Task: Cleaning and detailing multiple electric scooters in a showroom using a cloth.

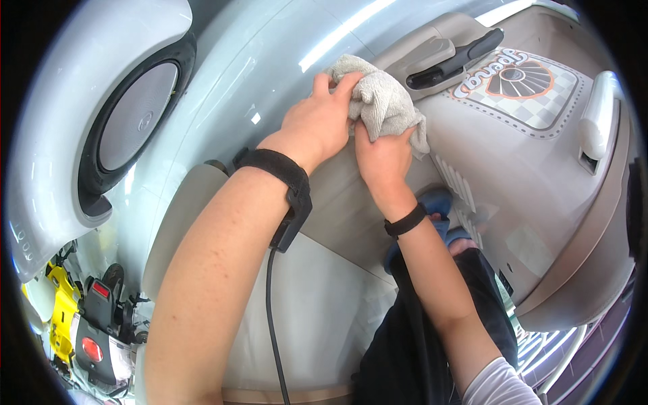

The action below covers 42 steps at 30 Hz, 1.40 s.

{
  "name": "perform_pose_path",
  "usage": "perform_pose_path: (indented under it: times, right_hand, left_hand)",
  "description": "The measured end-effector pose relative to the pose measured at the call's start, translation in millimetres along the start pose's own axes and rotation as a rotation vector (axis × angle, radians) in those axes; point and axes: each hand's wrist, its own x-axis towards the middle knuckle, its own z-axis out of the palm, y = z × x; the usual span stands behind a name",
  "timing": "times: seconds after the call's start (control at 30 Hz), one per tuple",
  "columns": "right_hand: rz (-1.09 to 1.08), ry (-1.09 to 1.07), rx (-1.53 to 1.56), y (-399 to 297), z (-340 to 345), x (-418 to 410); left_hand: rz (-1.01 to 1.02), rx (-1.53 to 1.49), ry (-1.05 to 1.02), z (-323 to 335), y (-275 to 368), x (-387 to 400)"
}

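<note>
A bunched light grey towelling cloth is between both hands at the upper middle. My left hand grips its left side with bent fingers. My right hand clasps the lower part, with folds hanging beside the fingers. Below the hands is the beige footwell of what looks like a small vehicle's or scooter's body. Just right of the cloth lies a beige plastic part with a black lever or handle. Black bands circle both wrists, and a cable hangs from the left one.
A glossy pale floor lies beyond. A wheel with a disc cover under a white fender stands left. Yellow and black scooters are at lower left. The beige body panel at right bears a decal and a white handle.
</note>
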Motion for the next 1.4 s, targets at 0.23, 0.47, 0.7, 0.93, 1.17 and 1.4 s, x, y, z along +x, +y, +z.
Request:
perform_pose_path:
  times: [0.23, 0.47, 0.7, 0.93, 1.17, 1.4]
  right_hand:
    - [-0.016, 0.006, -0.029, 1, 0, 0]
    - [-0.025, 0.02, 0.0, 3, 2, -1]
    - [-0.024, 0.049, -0.061, 1, 2, -1]
    - [-0.022, 0.031, -0.021, 2, 0, 1]
    - [-0.09, 0.061, -0.075, 10, 8, 2]
    - [-0.091, 0.053, -0.088, 12, 4, 2]
  left_hand:
    - [-0.009, -0.014, -0.017, 0, 1, 1]
    - [0.001, -0.012, -0.009, 0, -1, 0]
    - [-0.003, -0.003, -0.016, 1, -2, 1]
    - [0.028, -0.023, 0.025, 5, -7, 4]
    - [0.02, -0.073, -0.013, -5, -7, 5]
    - [0.008, -0.088, -0.015, 0, -6, 8]
